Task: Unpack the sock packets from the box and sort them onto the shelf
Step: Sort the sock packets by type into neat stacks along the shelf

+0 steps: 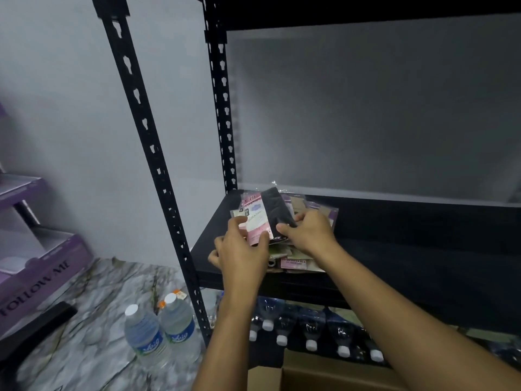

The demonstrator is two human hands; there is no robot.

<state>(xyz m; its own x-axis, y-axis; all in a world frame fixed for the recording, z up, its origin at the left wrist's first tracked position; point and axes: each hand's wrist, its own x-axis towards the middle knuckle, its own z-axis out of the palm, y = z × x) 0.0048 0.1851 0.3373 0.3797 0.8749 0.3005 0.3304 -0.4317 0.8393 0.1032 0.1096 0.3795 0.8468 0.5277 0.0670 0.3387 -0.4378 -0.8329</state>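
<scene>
Sock packet point(260, 218): held upright above the pile point(293, 255) at the shelf's point(394, 249) left end, long axis near vertical, top tilted back.
Left hand point(242, 255): grip closed on its lower left edge.
Right hand point(307, 232): grip pinched on its dark right side.
Box point(324, 373): kept below the shelf.

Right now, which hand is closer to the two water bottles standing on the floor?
Left. The left hand is up at the shelf's left edge, above and right of the water bottles. The right hand is farther right, over the sock packets.
</scene>
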